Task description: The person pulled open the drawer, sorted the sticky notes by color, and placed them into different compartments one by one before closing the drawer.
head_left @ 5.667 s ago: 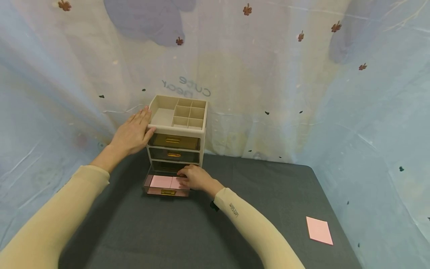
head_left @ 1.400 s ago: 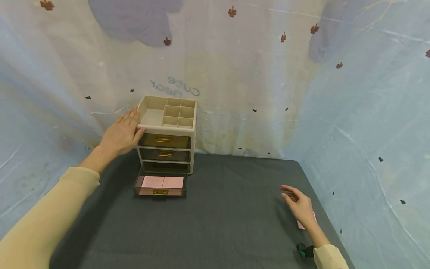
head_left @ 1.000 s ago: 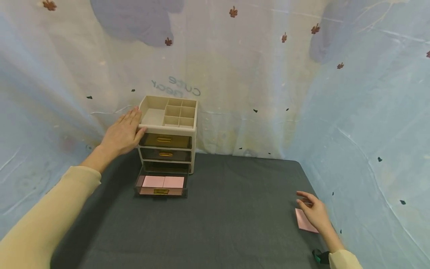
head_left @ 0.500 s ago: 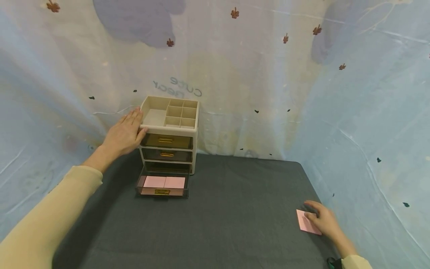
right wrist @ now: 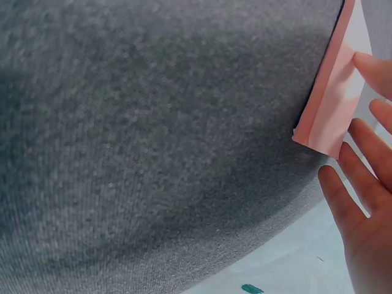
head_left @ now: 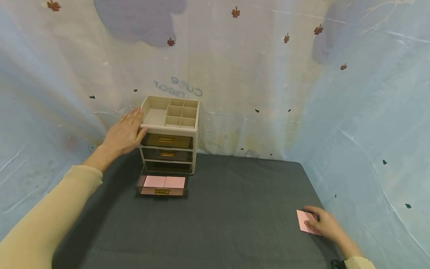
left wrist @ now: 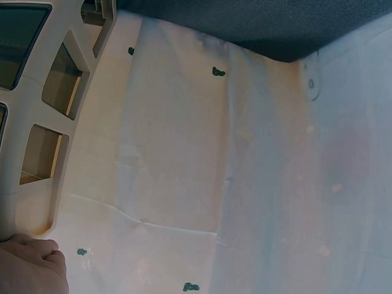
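Observation:
My left hand (head_left: 122,134) lies flat against the left side of a cream desktop drawer organizer (head_left: 196,145), thumb at its front edge. The organizer's bottom drawer (head_left: 181,192) is pulled out, with two pink sticky-note pads (head_left: 164,182) side by side in it. On the right of the table, my right hand (head_left: 327,224) is over another pink sticky-note pad (head_left: 304,218). Its thumb is above the pad's face and its index finger is by the far edge. In the right wrist view the fingers (right wrist: 373,190) are fairly straight beside the pad (right wrist: 331,104).
The dark grey cloth-covered table (head_left: 235,209) stretches between organizer and right-hand pad. A patterned curtain (head_left: 248,93) hangs behind and at both sides. Two upper drawers (head_left: 167,141) are closed, and the organizer's top has several compartments (head_left: 181,112).
My right hand has left the bottom drawer, crossed to the right and come down over the loose pad. My left hand has stayed on the organizer.

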A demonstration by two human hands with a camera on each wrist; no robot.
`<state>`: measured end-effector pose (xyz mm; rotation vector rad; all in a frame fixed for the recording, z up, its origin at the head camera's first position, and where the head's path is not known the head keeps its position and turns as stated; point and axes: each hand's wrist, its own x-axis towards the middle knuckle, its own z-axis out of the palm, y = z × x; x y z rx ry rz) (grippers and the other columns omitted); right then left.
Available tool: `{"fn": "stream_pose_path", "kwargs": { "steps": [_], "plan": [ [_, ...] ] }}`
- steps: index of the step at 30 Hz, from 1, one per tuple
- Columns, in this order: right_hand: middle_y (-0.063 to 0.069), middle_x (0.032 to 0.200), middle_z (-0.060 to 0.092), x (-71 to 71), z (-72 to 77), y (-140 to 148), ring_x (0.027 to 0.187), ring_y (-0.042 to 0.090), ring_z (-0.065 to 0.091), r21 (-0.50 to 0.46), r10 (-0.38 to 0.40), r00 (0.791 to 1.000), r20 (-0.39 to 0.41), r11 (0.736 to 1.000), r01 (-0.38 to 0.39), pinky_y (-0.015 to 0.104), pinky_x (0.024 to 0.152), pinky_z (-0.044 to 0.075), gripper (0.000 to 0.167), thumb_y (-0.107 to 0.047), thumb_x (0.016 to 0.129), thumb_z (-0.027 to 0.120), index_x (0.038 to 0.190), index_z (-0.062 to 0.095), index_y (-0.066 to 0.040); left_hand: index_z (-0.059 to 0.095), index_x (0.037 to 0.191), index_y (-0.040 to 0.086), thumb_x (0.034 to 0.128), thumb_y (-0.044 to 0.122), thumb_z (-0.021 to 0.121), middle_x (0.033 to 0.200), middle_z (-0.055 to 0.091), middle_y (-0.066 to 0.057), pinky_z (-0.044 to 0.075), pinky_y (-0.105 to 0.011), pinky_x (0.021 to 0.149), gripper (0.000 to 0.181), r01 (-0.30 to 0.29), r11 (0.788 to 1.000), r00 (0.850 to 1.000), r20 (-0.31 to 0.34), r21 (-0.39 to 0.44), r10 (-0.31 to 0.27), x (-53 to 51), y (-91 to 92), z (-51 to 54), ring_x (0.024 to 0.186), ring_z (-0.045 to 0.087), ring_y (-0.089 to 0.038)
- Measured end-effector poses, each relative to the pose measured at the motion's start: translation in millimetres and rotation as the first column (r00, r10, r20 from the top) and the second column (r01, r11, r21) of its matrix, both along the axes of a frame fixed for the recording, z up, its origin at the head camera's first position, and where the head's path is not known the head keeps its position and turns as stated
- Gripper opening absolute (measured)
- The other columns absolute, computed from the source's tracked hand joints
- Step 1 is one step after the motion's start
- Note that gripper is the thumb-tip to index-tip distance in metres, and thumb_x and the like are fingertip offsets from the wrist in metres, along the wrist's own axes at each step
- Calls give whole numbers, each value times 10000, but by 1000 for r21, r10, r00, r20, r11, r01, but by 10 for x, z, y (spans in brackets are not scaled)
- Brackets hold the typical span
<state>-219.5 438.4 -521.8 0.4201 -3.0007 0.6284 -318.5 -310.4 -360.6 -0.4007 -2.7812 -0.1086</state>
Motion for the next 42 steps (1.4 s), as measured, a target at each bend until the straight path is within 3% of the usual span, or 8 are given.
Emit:
{"fn": "stream_pose_path", "kwargs": {
  "steps": [8,12,17,27,35,42],
  "plan": [
    [250,1196,700,19,-3,9,1100,492,663,-1,14,1000,-15,1000,-14,644,864,547,462,-178,837,876,1232,727,12,66,1641,-63,1137,462,259,1717,19,-255,103,-576,1286,753,2,1000,1000,8,8,-2,-4,12,5,1577,98,-452],
    [185,1157,714,15,-1,23,1035,384,683,-3,11,1000,-6,1000,-11,511,796,575,457,-188,843,875,1229,732,10,85,1639,-69,1137,461,262,1719,24,-252,119,-581,1282,751,4,1000,1000,-2,9,-4,-19,12,0,1573,117,-458],
    [136,1143,700,2,24,40,961,244,645,-42,7,998,69,999,-4,348,728,541,469,-198,864,862,1255,718,16,104,1635,-77,1137,451,274,1716,48,-258,137,-585,1277,745,5,1000,1000,-21,3,-5,-33,13,-12,1563,157,-470],
    [89,1059,657,-38,36,46,894,180,592,-64,11,992,129,998,-3,325,716,513,450,-195,858,864,1233,733,17,100,1638,-70,1137,458,270,1719,43,-252,143,-593,1274,748,8,1000,1000,-16,4,-8,-28,13,8,1565,147,-467],
    [115,1047,639,-19,105,30,881,187,606,-131,-7,984,181,991,31,292,686,537,399,-158,874,847,1193,718,43,63,1644,-55,1126,502,261,1718,19,-255,124,-609,1272,786,4,999,999,54,49,-7,5,-36,21,1580,87,-449],
    [166,1120,704,70,197,34,896,189,703,-151,-12,988,156,988,36,281,676,572,254,-118,994,708,1208,725,19,42,1636,-71,1129,496,260,1711,17,-274,114,-613,1271,791,14,999,993,117,40,-19,28,15,151,1584,53,-440]
  ]
}}
